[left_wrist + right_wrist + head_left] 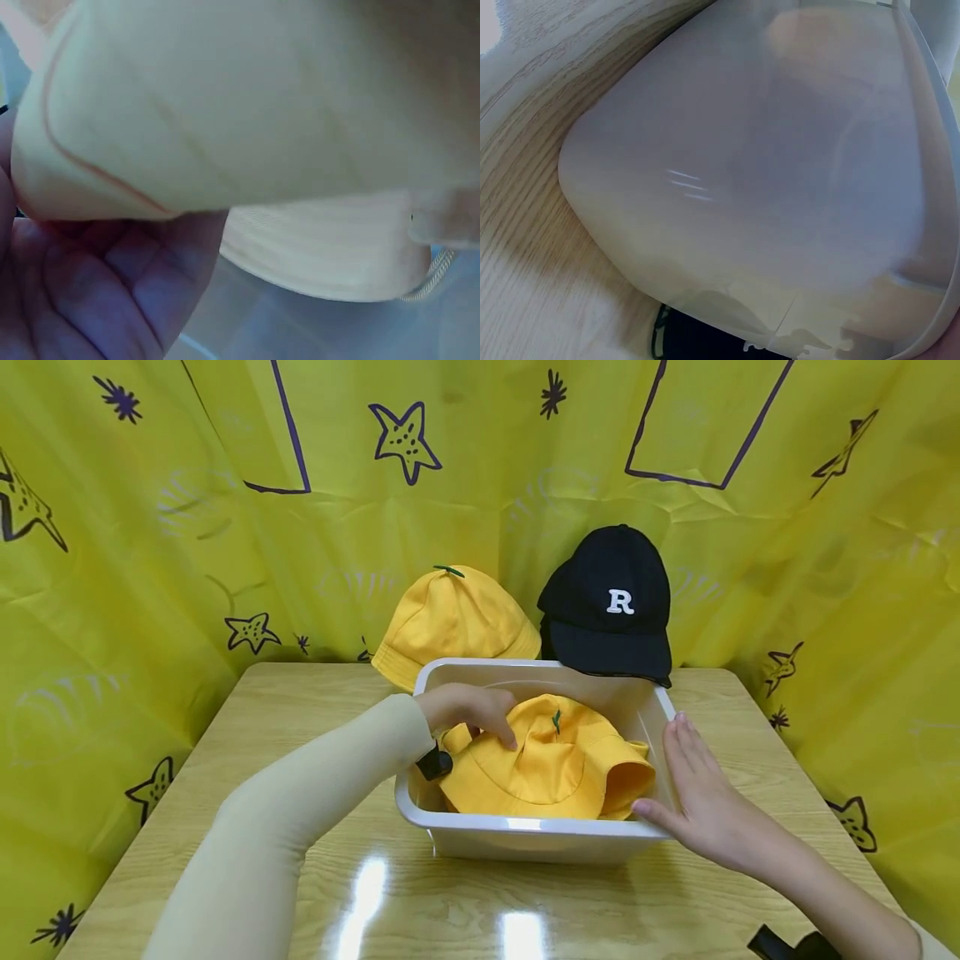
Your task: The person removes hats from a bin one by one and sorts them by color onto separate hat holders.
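A yellow bucket hat (pixel 536 760) with a small green leaf on its crown lies in a white plastic bin (pixel 525 827). My left hand (pixel 476 706) reaches over the bin's left side and grips this hat, thumb and fingers on its cloth. In the left wrist view the hat's fabric (pixel 225 112) covers much of the frame above the palm, hiding the fingertips. My right hand (pixel 701 785) rests against the bin's right side with straight fingers, the thumb at the front right corner of the rim. The bin's outer wall (pixel 765 165) fills the right wrist view.
Behind the bin stand another yellow hat (pixel 457 618) with a green stem, at left, and a black cap (pixel 611 602) marked with a white R, at right. All sit on a wooden table (pixel 300 760) enclosed by a yellow patterned curtain (pixel 480 510).
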`<state>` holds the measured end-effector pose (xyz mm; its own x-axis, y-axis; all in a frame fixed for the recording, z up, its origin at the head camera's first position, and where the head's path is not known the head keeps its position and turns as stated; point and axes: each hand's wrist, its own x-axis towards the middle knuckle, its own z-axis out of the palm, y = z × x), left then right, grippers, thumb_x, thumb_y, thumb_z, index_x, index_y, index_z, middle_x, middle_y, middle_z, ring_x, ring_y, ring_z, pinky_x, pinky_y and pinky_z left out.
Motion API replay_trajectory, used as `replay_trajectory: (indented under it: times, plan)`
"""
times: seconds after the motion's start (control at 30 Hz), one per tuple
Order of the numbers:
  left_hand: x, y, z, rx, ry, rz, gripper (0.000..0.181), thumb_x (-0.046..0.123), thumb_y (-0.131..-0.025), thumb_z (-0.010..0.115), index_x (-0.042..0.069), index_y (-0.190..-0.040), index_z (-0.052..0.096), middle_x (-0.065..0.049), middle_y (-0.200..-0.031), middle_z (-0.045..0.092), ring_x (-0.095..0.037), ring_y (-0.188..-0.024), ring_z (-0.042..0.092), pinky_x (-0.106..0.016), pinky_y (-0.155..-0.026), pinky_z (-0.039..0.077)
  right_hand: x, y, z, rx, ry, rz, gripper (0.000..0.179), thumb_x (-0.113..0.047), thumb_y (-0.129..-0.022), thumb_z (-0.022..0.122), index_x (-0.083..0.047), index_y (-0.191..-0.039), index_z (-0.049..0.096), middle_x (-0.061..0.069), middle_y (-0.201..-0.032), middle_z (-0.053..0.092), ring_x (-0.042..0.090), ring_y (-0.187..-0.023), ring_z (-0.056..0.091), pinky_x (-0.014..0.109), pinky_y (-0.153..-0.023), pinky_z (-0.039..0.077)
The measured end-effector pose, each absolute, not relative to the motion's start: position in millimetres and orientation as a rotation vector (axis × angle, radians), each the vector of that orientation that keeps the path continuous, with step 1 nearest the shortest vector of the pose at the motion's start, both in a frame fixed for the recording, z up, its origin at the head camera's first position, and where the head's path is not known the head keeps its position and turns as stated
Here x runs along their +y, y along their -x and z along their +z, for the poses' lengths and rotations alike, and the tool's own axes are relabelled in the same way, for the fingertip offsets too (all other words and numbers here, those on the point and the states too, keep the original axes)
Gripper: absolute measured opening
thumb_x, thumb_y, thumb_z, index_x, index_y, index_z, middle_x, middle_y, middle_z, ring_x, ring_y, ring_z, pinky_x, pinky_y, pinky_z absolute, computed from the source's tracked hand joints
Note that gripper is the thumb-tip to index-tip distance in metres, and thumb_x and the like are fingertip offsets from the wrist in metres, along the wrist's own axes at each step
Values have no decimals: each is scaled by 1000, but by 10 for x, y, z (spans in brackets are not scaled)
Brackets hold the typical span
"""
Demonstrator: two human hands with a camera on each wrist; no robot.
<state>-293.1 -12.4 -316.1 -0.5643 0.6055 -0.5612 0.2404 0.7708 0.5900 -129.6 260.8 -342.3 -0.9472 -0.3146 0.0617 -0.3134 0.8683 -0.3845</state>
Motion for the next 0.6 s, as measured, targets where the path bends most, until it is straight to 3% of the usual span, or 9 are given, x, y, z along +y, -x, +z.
replay_trajectory:
  times: [0.23,0.43,0.6]
  plan:
    - [-213,2911,-2937,2113,-793,665,21,6,-85,63,2,-104,55,-2,-82,58,-11,-67,53,-22,-59,45,2606,1306,-3411,3022,501,-614,97,-47,-93,53,11,-146,-4,24,-154,-16,38,-143,-13,50,-115,-2]
    - [-293,2912,-2728,2182,-957,657,24,5,-81,64,5,-104,61,-1,-86,61,-10,-74,57,-21,-70,49,2606,1316,-3406,3021,509,-619,97,-46,-93,54,12,-145,-3,24,-153,-16,39,-142,-12,53,-115,-1]
    - [-366,2895,-2621,2209,-989,720,18,4,-80,65,2,-98,62,-2,-82,58,-11,-71,54,-22,-67,47,2596,1315,-3411,3026,513,-610,97,-46,-93,54,13,-145,-3,26,-153,-15,41,-142,-11,53,-115,-1]
